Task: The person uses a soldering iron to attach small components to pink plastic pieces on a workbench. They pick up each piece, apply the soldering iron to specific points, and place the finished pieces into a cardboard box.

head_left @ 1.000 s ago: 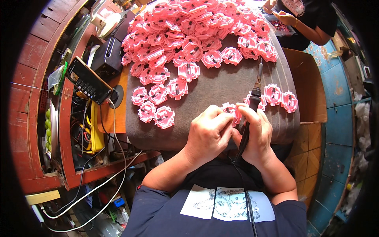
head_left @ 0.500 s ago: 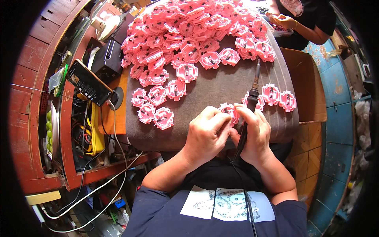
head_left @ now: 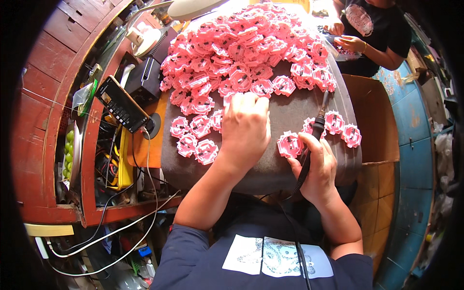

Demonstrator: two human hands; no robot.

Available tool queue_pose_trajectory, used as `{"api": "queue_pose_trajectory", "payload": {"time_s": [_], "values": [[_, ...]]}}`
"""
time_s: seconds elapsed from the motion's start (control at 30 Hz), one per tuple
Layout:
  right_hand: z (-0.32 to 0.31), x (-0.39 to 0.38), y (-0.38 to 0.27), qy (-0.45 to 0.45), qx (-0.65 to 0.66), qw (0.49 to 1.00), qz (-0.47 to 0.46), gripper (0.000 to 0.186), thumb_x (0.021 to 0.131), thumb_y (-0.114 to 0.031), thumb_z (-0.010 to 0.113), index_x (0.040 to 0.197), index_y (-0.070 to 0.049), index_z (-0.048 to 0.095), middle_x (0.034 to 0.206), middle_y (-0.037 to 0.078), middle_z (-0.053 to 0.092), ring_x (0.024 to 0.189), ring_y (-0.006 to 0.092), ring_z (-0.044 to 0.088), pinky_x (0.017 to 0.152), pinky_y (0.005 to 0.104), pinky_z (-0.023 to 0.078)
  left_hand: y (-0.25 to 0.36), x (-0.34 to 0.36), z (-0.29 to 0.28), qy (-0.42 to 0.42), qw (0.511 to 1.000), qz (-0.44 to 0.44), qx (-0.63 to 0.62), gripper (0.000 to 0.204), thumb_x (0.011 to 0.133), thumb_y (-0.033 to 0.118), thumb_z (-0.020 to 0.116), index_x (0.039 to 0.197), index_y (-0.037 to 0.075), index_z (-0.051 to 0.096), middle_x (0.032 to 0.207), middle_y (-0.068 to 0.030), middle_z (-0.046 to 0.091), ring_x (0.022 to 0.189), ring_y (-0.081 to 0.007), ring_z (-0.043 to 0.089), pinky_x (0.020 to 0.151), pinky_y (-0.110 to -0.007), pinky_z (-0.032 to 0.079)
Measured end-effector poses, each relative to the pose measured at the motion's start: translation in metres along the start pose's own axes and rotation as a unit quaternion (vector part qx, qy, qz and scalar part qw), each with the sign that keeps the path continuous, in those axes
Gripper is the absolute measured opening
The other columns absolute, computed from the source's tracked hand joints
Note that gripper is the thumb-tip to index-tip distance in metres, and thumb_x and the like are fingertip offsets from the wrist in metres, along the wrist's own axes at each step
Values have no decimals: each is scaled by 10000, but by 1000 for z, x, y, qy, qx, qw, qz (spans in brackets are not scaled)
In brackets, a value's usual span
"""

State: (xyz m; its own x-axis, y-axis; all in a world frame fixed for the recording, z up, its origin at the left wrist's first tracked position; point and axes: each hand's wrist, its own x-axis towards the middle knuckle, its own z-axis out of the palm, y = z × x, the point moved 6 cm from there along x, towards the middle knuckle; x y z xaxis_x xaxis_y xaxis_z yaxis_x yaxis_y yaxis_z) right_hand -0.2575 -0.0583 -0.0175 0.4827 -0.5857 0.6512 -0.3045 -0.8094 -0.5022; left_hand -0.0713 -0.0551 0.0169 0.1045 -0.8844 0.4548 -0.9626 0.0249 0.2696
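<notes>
My right hand is closed around the black handle of a soldering iron, whose metal tip points away toward the pile. Beside its thumb is a pink plastic piece with a small dark part in its middle; I cannot tell whether the thumb touches it. My left hand is lowered at the near edge of a big pile of similar pink pieces. Its fingers curl down over one pink piece, mostly covered, and the fingertips are hidden.
Several loose pink pieces lie left of my left hand, others at the right. A phone stands by a black box. A cardboard box adjoins the right table edge. Another person's hands work at the far right.
My left hand has left the piece by my right hand and moved up to the pile's near edge. My right hand still holds the soldering iron. The view has shifted slightly.
</notes>
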Motion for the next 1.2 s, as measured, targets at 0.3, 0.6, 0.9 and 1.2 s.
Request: {"api": "queue_pose_trajectory", "payload": {"time_s": [0.3, 0.6, 0.9, 1.2], "values": [[-4, 2, 4, 10, 0, 1000, -1, 683, 754, -11, 848, 1381, -23, 577, 1096, 196, 718, 894, 420, 654, 795, 501, 534, -14, 28, 13, -15, 991, -47, 123, 333, 874, 195, 753, 1163, 32, 721, 1143, -153, 694, 1119, -381, 621, 982, -510, 498], [-4, 1, 4, 23, -10, 1000, -3, 671, 765, -15, 841, 1383, -19, 579, 1161, 193, 728, 926, 433, 664, 827, 505, 537, -35, 8, -26, -23, 990, -98, 97, 379, 851, 210, 772, 1184, 30, 744, 1176, -163, 718, 1195, -383, 618, 1022, -519, 479], [-2, -2, 5, 20, -15, 1000, 0, 660, 771, -26, 846, 1381, -25, 593, 1168, 195, 729, 932, 426, 666, 839, 505, 534, -23, 6, -25, 3, 993, -58, 105, 394, 900, 271, 771, 1231, 64, 718, 1264, -143, 673, 1219, -365, 589, 1013, -527, 453], [-1, -2, 5, 26, -27, 999, 7, 642, 785, -28, 842, 1379, -16, 599, 1139, 201, 719, 898, 426, 648, 815, 509, 528, -7, 24, 36, -69, 976, -9, 207, 229, 914, 244, 747, 1093, 117, 682, 1129, -92, 653, 1115, -319, 608, 925, -513, 469]]}}
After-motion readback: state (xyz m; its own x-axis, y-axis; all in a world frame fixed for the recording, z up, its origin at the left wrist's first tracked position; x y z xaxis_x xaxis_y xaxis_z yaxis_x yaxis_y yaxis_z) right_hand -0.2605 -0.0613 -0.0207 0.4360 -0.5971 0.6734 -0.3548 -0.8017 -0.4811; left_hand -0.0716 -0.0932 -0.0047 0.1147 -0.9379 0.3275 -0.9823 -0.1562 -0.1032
